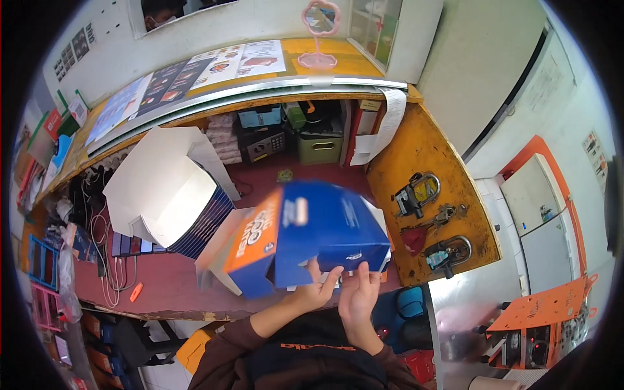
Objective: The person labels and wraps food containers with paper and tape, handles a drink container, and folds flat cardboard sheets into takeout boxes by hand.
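A blue and orange cardboard box [335, 224], partly folded with flaps sticking out, is held over the counter in front of me. My left hand [315, 291] pinches its near lower edge, thumb toward the right. Close beside it, my right hand [359, 296] has its fingers closed on the same edge farther right. The box's left end is slightly blurred, and its underside is hidden. Left of the box, a nested stack of cardboard boxes [170, 195] with white insides and blue edges lies tilted on the counter.
The reddish counter [169, 289] carries white cables [107, 266] and an orange cutter [136, 292]. Padlocks [416, 194] hang on the wooden side panel. A green bin [320, 150] and a safe [265, 147] sit under the shelf. A pink mirror [318, 49] stands above.
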Demonstrator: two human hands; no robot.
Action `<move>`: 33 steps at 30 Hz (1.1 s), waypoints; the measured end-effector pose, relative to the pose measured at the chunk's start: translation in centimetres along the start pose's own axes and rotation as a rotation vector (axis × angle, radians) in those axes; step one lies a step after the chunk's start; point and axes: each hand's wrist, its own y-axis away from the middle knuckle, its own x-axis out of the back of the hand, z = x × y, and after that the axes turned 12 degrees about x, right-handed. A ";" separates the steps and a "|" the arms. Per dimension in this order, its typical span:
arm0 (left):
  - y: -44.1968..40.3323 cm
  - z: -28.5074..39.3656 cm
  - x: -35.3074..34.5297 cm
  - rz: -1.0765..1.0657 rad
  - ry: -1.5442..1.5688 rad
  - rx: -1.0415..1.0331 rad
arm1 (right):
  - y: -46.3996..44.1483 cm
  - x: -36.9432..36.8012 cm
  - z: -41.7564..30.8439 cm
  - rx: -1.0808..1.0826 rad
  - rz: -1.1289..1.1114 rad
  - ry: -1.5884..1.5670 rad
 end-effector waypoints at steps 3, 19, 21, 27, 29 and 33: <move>-0.3 1.1 1.4 -0.072 -0.085 0.176 | -1.5 2.4 -0.6 -0.389 -0.123 -0.373; 0.3 2.4 1.1 0.045 0.912 0.453 | 1.6 3.7 1.8 0.183 -0.386 0.146; -0.5 4.6 3.0 -0.056 1.221 0.815 | -0.7 5.8 1.5 0.642 -1.010 0.851; -2.2 2.3 9.7 -0.222 0.831 0.765 | -5.2 8.4 -4.0 -0.291 -0.373 -0.134; -2.6 1.6 10.7 -0.219 0.702 0.710 | -5.8 8.4 -5.3 -0.285 -0.389 -0.065; -2.1 0.3 9.3 -0.260 0.841 0.447 | -6.9 8.4 -5.7 -0.310 -0.489 0.135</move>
